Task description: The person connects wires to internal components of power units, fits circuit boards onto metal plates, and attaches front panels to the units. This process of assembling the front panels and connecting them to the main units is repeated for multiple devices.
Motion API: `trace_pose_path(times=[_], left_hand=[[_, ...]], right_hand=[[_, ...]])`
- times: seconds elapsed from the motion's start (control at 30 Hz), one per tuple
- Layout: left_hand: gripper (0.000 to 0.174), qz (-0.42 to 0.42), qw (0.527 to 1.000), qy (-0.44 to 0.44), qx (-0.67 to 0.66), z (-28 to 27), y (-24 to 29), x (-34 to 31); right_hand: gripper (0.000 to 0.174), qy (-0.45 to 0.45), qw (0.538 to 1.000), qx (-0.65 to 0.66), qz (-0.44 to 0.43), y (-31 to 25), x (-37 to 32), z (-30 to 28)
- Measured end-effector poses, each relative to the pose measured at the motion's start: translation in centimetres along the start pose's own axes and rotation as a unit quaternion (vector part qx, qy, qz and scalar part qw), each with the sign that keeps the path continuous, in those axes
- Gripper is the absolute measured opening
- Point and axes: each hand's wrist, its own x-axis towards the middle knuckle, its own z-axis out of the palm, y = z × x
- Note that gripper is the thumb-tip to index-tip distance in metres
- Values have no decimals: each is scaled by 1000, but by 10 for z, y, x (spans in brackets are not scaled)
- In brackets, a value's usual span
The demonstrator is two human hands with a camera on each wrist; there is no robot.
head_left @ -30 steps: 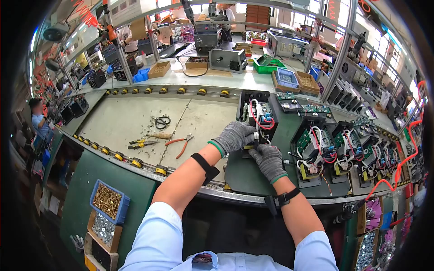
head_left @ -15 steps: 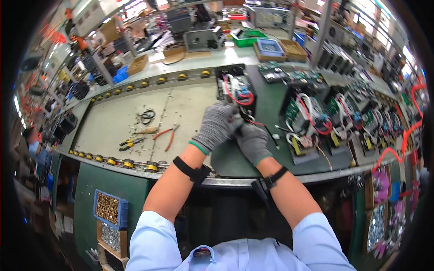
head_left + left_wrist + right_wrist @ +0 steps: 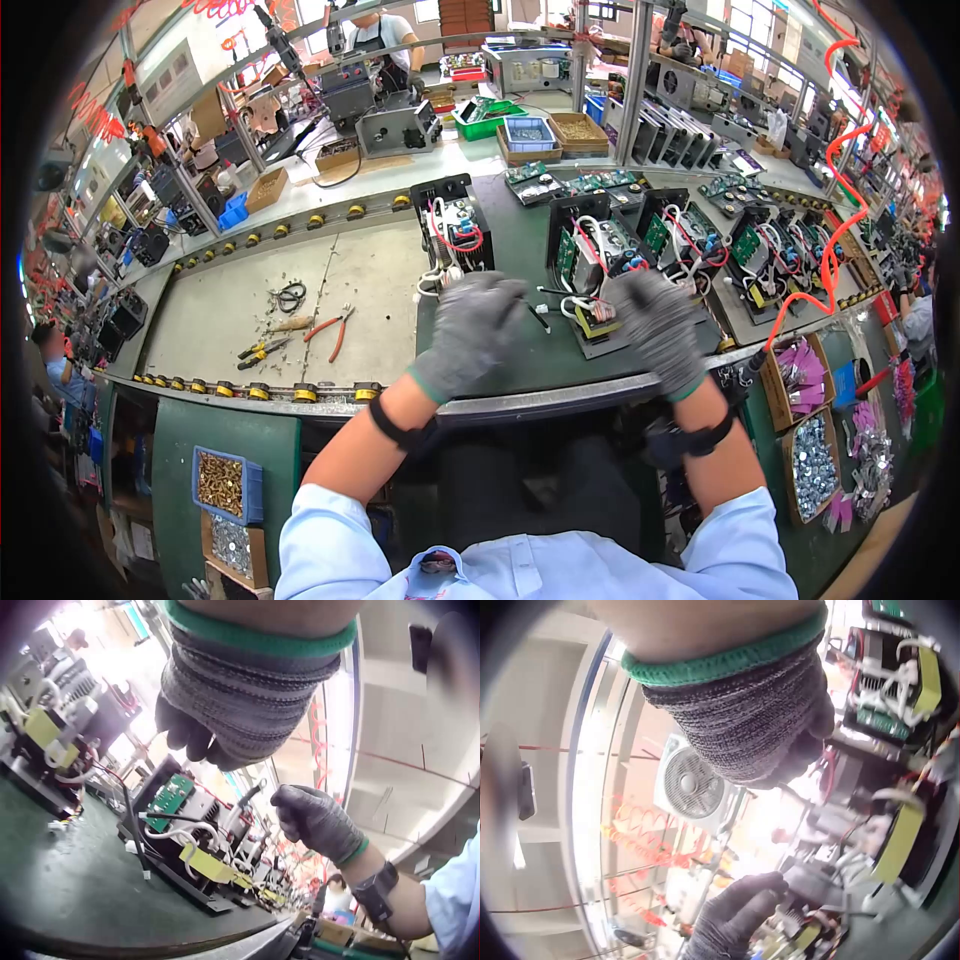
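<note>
My gloved left hand (image 3: 475, 330) hovers in front of the nearest-left electronic unit (image 3: 455, 225), its fingers loosely bent with nothing visible in them. That unit has a black back panel, red and white wires, and white leads at its front. To the right, my gloved right hand (image 3: 655, 325) is raised beside a second unit (image 3: 590, 250), fingers loosely curled. In the left wrist view the right hand (image 3: 319, 825) appears beyond a dark cable with a ring terminal (image 3: 251, 793). A red wire (image 3: 829, 776) passes close to the right fingers in the right wrist view.
More wired units (image 3: 770, 240) line the green board on the right. Orange-handled pliers (image 3: 330, 330), yellow-black pliers (image 3: 262, 352) and a coil of black cable (image 3: 290, 297) lie left. A blue bin of brass screws (image 3: 228, 485) stands lower left; a red coiled hose (image 3: 835, 230) hangs right.
Both hands were together at the front of the left unit; they have now parted, the right hand moving right to the second unit. The head view has also shifted.
</note>
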Motion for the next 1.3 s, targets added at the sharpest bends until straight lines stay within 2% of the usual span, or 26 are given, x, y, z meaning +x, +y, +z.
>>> trace_pose_path(times=[0.03, 0.1, 0.17, 0.23, 0.3, 0.37, 0.4, 0.43, 0.47, 0.5, 0.53, 0.57, 0.63, 0.7, 0.77, 0.8, 0.83, 0.93, 1.03, 1.07, 1.1, 1.13, 1.17, 1.2, 1.23, 1.3], left_hand=[[32, 46, 997, -10, 59, 20, 9, 12], [29, 98, 988, -17, 119, 48, 14, 35], [24, 113, 932, -230, 256, 69, 12, 53], [19, 135, 915, -268, 271, 63, 19, 59], [19, 15, 936, -296, 189, 54, 41, 55], [25, 34, 962, -259, -74, 53, 61, 29], [26, 63, 951, -300, -36, 58, 82, 20], [27, 94, 938, -335, 2, 64, 97, 15], [27, 94, 938, -335, 6, 67, 101, 13], [27, 62, 934, -351, 1, 67, 106, 15], [27, 29, 929, -369, -4, 68, 111, 17], [30, -8, 938, -344, 51, 69, 109, 27], [46, -24, 983, -128, 129, 84, 97, 27], [56, -37, 978, -139, 152, 97, 95, 31], [66, -44, 972, -144, 181, 101, 91, 40], [72, -58, 978, -126, 157, 100, 86, 40], [78, -72, 983, -108, 130, 100, 81, 39], [74, -75, 978, -134, 140, 102, 68, 40], [70, -58, 978, -153, 132, 95, 53, 33], [70, -61, 978, -154, 126, 95, 51, 31], [69, -63, 979, -155, 121, 96, 50, 29], [68, -46, 982, -129, 128, 100, 50, 27], [68, -46, 982, -130, 128, 102, 48, 26], [70, -43, 981, -126, 138, 102, 48, 28], [71, -40, 981, -121, 148, 101, 48, 31], [68, -46, 983, -107, 142, 98, 54, 37]], right_hand=[[25, 8, 996, 46, 73, 11, 0, -18], [28, -10, 994, -9, 107, 57, -12, -27], [31, -25, 987, -63, 143, 81, -27, -21], [34, -50, 984, 40, 164, 89, -46, -16], [41, -59, 969, 100, 219, 83, -47, -13], [51, -152, 871, 284, 370, 60, -37, -17], [59, -168, 869, 253, 392, 57, -31, -13], [59, -167, 868, 257, 392, 68, -29, -7], [56, -196, 910, 179, 318, 84, -25, 5], [54, -221, 940, 99, 240, 92, -20, 12], [43, -178, 963, 58, 194, 100, -23, 13], [43, -175, 963, 61, 198, 111, -26, 9], [35, -144, 979, -79, 121, 114, -34, -7], [32, -150, 975, -111, 118, 111, -42, 2], [32, -108, 993, -26, 47, 116, -45, 13], [32, -167, 930, 200, 259, 97, -35, 1], [32, -167, 929, 200, 262, 88, -31, -2], [29, -193, 826, 408, 337, 75, -20, -11], [31, -202, 827, 406, 332, 82, -23, -20], [30, -243, 881, 293, 280, 100, -28, -20], [30, -241, 881, 296, 281, 124, -34, -17], [28, -212, 959, 97, 161, 149, -42, -14], [27, -171, 979, -108, 30, 160, -47, -13], [24, -217, 953, -194, 81, 154, -46, -17], [24, -215, 954, -195, 79, 154, -48, -15], [24, -202, 943, -265, 21, 157, -55, -4]])
